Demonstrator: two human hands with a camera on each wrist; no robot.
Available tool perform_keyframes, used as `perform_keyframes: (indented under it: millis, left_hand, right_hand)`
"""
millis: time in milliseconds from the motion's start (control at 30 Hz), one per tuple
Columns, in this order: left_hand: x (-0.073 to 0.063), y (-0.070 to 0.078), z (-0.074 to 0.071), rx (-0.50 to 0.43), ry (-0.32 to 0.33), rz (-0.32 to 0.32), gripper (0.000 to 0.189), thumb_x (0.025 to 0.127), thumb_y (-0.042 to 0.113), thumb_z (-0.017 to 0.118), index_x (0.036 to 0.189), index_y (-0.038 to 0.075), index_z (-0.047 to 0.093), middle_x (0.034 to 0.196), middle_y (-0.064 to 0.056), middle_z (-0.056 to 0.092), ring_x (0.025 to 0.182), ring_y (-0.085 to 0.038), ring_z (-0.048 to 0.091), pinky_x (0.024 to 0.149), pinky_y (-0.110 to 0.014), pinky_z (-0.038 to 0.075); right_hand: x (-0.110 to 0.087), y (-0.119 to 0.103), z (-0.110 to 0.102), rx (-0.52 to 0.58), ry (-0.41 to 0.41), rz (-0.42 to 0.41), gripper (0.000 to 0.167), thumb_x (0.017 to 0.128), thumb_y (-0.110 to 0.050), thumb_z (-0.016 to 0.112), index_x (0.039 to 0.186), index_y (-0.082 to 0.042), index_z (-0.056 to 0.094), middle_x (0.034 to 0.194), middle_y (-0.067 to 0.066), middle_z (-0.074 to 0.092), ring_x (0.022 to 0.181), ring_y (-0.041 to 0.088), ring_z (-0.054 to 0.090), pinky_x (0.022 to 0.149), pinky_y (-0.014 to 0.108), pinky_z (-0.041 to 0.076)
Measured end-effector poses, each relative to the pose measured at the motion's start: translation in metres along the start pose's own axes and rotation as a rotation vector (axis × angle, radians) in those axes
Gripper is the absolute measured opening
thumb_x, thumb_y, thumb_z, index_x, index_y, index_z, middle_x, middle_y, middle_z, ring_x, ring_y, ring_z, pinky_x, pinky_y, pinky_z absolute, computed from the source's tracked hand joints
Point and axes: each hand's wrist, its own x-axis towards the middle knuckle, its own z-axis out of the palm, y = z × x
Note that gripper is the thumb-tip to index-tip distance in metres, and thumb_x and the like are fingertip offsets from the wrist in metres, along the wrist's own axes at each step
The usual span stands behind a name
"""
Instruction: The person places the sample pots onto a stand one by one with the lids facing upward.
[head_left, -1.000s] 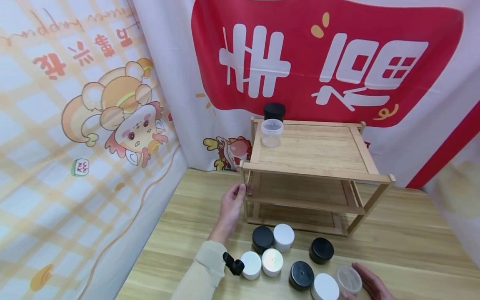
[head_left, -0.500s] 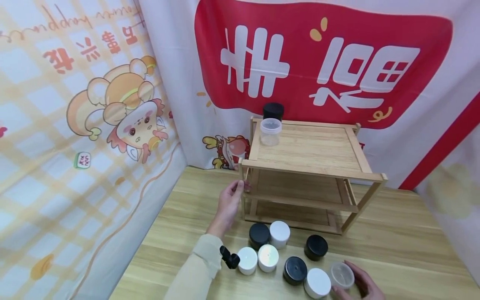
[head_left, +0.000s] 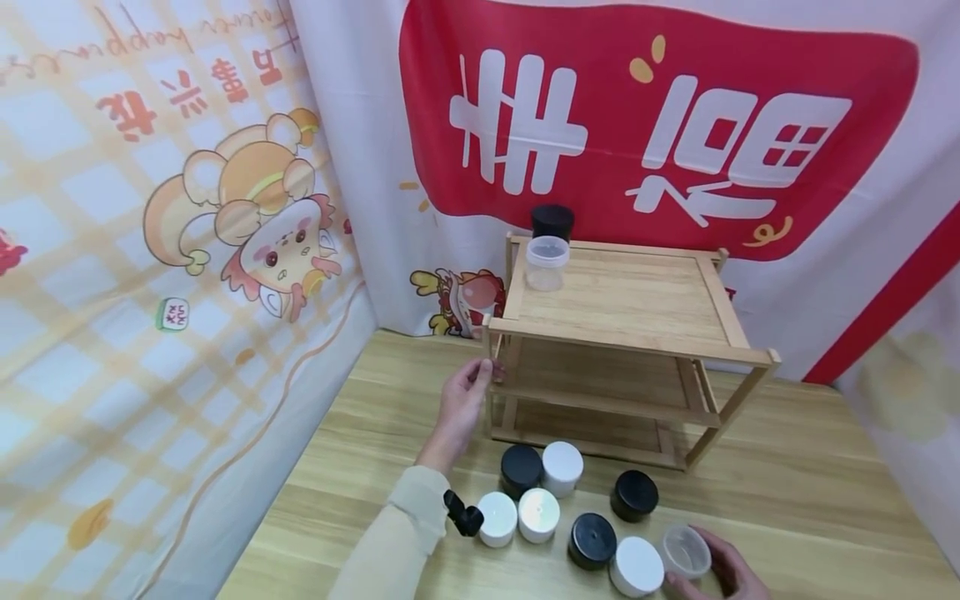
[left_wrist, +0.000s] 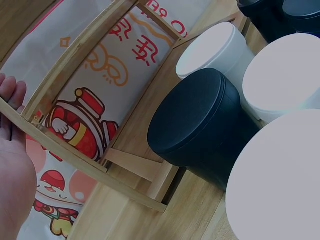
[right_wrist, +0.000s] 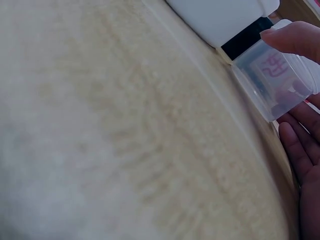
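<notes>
My left hand (head_left: 461, 404) grips the left front post of a small wooden shelf rack (head_left: 630, 292), its thumb in front. In the left wrist view the fingers go behind the wooden post. At the lower right my right hand (head_left: 726, 571) holds a clear plastic jar (head_left: 686, 552) standing on the floor. The right wrist view has the thumb on one side of that jar (right_wrist: 272, 75) and fingers on the other. Beside it stand a white jar (head_left: 636, 568) and a black jar (head_left: 592, 540). Another clear jar (head_left: 547, 265) sits on the rack's top.
Behind the clear jar on the rack stands a black jar (head_left: 552, 222). Several black and white jars, including a white one (head_left: 562, 467) and a black one (head_left: 521, 469), stand before the rack. Printed cloth (head_left: 330, 75) hangs behind and to the left.
The head view has shifted slightly. Both hands keep their places at the rack post and the clear jar; the right hand now shows more fully around the jar.
</notes>
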Motion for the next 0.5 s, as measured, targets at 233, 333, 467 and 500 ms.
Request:
perform_keyframes:
  millis: [233,333,467,500]
  left_hand:
    - [-0.001,0.0,0.002,0.01,0.0,-0.012,0.057,0.107,0.056,0.056,0.135,0.009,0.07,0.127,-0.007,0.076,0.131,-0.023,0.065,0.124,-0.052,0.044]
    - [-0.001,0.0,0.002,0.012,0.004,0.002,0.054,0.108,0.053,0.057,0.134,0.008,0.07,0.127,-0.008,0.076,0.131,-0.023,0.066,0.124,-0.051,0.045]
    - [-0.002,0.001,0.0,0.011,0.002,0.023,0.052,0.11,0.046,0.057,0.136,0.003,0.068,0.128,-0.012,0.076,0.131,-0.025,0.066,0.125,-0.051,0.044]
    - [-0.002,0.001,-0.001,0.013,-0.001,0.021,0.053,0.11,0.047,0.057,0.137,0.002,0.067,0.128,-0.012,0.075,0.131,-0.025,0.066,0.125,-0.051,0.044]
  right_hand:
    - [0.0,0.021,0.004,-0.012,0.023,-0.037,0.084,0.062,-0.016,0.107,0.134,0.001,0.067,0.105,-0.032,0.066,0.097,-0.018,0.061,0.083,0.001,0.047]
    - [0.005,0.039,0.007,-0.003,-0.013,0.0,0.087,0.061,-0.016,0.107,0.136,0.0,0.065,0.106,-0.037,0.063,0.099,-0.021,0.059,0.083,0.0,0.045]
    - [0.012,0.062,0.009,0.063,-0.056,-0.031,0.084,0.061,-0.007,0.105,0.135,-0.007,0.066,0.11,-0.04,0.062,0.101,-0.02,0.061,0.084,0.001,0.047]
    - [0.014,0.067,0.008,0.086,-0.074,-0.046,0.082,0.062,-0.005,0.104,0.135,-0.014,0.067,0.111,-0.04,0.062,0.101,-0.02,0.062,0.084,0.003,0.049]
